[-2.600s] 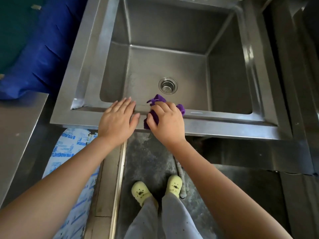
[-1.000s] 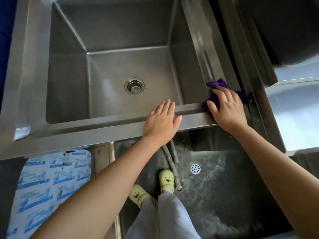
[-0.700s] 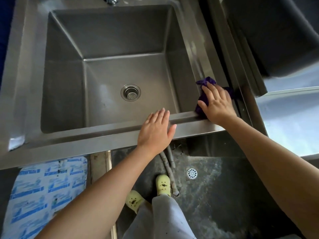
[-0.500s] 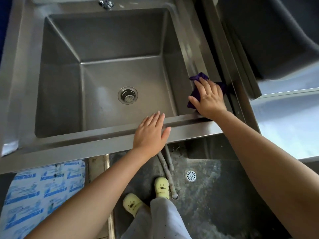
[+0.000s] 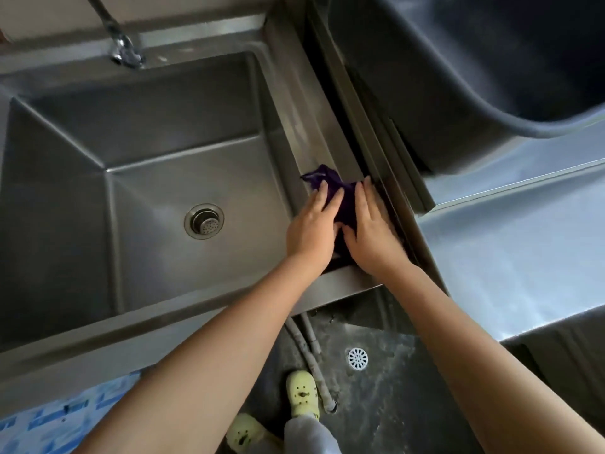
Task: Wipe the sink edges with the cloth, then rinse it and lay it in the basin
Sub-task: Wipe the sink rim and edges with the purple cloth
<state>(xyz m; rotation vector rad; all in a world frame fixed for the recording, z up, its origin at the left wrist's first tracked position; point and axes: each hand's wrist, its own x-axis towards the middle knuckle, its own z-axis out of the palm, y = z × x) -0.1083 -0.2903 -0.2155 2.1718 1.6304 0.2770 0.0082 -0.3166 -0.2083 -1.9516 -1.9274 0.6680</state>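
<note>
Two hands press flat on the purple cloth [image 5: 340, 198] at the right of centre of the frame: the left hand [image 5: 311, 229] on its left part, the right hand [image 5: 371, 237] on its right part, fingers stretched out and lying together, neither hand closed around the fabric. The cloth lies bunched on the right edge of the stainless steel sink [image 5: 294, 132], near the front right corner, with a crumpled tip poking out past the fingertips toward the top of the frame. Part of it seems to hang over the inner lip toward the basin, though the hands cover too much to be sure.

The step in hand reads as the wiping of the edges, now on the right-hand rim. The basin floor around the drain strainer [image 5: 204, 221] looks dry and bare, and no water shows at the faucet [image 5: 122, 50] in the upper left, so rinsing is likely not yet begun.

The next move probably calls for pushing the cloth up along the right rim toward the back corner, keeping even pressure so it does not slip into the dark gap [image 5: 386, 204] between the sink and the counter [image 5: 510, 244] on the right. The back rim by the faucet would follow, then gathering the cloth and carrying it under the spout.
</note>
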